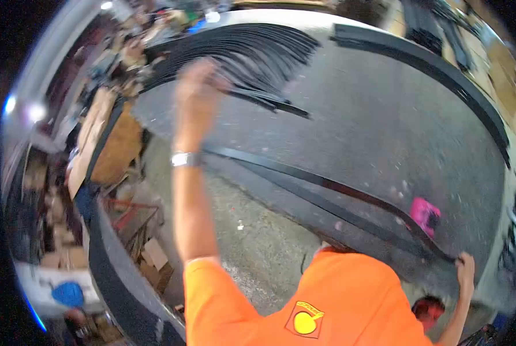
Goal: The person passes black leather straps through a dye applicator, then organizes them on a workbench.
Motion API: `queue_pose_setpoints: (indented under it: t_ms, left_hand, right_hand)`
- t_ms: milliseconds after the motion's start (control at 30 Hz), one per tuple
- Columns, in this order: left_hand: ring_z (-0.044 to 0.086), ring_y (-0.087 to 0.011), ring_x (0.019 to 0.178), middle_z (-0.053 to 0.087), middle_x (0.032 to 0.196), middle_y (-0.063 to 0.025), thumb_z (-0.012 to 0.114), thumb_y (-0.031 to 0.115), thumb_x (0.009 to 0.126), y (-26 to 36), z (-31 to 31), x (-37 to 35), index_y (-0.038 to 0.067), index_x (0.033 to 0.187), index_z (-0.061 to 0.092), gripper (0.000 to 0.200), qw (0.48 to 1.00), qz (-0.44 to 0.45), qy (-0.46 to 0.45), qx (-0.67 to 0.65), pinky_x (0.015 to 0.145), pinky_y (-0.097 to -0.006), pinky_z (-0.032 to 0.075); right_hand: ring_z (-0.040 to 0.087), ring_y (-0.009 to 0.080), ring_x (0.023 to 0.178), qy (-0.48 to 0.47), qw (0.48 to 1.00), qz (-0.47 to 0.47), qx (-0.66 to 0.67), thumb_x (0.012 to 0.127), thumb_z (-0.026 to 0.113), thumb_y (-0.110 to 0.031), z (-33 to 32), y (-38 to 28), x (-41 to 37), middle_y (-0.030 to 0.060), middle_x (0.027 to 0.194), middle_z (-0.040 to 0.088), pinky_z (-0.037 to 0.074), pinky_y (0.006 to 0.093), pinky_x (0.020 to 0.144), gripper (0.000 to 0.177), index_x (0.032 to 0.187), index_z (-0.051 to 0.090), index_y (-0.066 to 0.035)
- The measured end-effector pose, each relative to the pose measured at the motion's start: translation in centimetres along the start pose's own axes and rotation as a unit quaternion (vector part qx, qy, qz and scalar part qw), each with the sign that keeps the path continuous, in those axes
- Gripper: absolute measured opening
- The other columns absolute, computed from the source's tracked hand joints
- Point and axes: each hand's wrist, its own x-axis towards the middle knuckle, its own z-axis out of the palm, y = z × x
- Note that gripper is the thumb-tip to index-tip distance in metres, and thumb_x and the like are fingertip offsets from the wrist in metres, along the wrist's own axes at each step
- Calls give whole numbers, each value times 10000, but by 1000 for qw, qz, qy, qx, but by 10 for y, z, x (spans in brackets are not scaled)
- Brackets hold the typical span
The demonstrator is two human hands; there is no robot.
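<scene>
Blurred by motion, my left hand point(197, 86) is over the near side of a fanned pile of thin black strips point(240, 49) on the grey table. Whether its fingers grip a strip cannot be made out. At the far right, the fingers of my right hand point(466, 270) are closed on the end of a long black strip point(339, 187). This strip runs leftward across the table near its front edge, and its other end lies around my left wrist. A second black strip point(321, 200) stretches alongside, nearer to my body.
The grey tabletop point(350, 121) bears a bright pink object point(424, 216) near my right hand. A curved bundle of black strips point(437, 78) follows the back right edge. Wooden boards point(116, 144) and cardboard pieces point(156, 256) are on the left, beside the concrete floor point(252, 225).
</scene>
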Motion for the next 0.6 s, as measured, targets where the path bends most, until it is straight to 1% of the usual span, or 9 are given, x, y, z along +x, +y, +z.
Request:
queue_pose_setpoints:
  t_ms: [33,100,133,200,300,367,433,500,600]
  left_hand:
    - [654,-272,1018,705,1018,-91,693,95,790,11,-25,41,131,1152,666,365,999,30,35,8,881,-393,497]
    - [650,-271,1024,702,1027,-91,691,99,797,48,-69,108,127,1155,665,360,991,85,94,45,886,-393,494]
    - [649,-271,1027,701,1032,-92,690,101,801,71,-85,140,125,1156,664,358,984,118,118,66,889,-393,493]
    - [645,-270,1033,698,1042,-92,689,105,807,122,-103,183,122,1159,663,353,967,179,164,82,895,-394,490]
    - [639,-269,1042,693,1057,-92,686,111,817,182,-108,208,117,1163,662,347,951,222,202,73,903,-394,485]
    - [635,-268,1048,691,1067,-93,684,114,824,211,-105,211,113,1166,661,343,948,238,200,61,909,-394,482]
    - [631,-267,1054,688,1076,-93,683,118,831,234,-101,212,109,1169,660,339,946,248,201,48,915,-394,479]
    - [627,-267,1060,685,1086,-93,681,122,838,246,-95,214,106,1172,660,335,947,246,206,35,920,-394,476]
    - [622,-266,1069,680,1101,-94,678,128,848,258,-91,209,100,1176,658,330,948,244,205,16,929,-395,472]
  right_hand:
    - [566,374,963,2,999,-46,16,770,657,-57,-13,-33,-2,168,983,637,439,435,885,221,985,634,-13]
    - [574,378,982,-4,998,-58,-23,791,647,-95,-21,-66,-2,171,1004,654,447,457,871,213,992,652,-26]
    - [563,405,982,-78,996,-29,-38,780,649,-82,-39,-105,5,187,993,657,431,459,895,206,970,653,-3]
    - [563,378,984,-18,998,-50,-25,785,646,-93,-26,-95,-2,155,991,669,431,434,894,189,957,671,-17]
    - [570,360,986,-38,999,-14,-36,787,667,-104,-33,-111,-9,138,1003,683,438,432,881,194,967,684,-35]
    - [566,347,970,-49,998,29,-24,801,674,-114,-34,-112,-13,110,996,677,455,436,871,205,1003,688,-81]
    - [563,341,974,-39,999,22,-21,805,675,-119,-23,-103,-16,106,993,674,453,432,877,203,1005,690,-90]
    - [559,333,986,-28,999,34,-11,816,671,-126,-19,-94,-21,101,994,669,445,428,890,196,1009,695,-102]
    - [576,320,1007,-50,997,52,-33,805,681,-150,-10,-92,-20,98,1021,680,445,403,916,228,1020,703,-75]
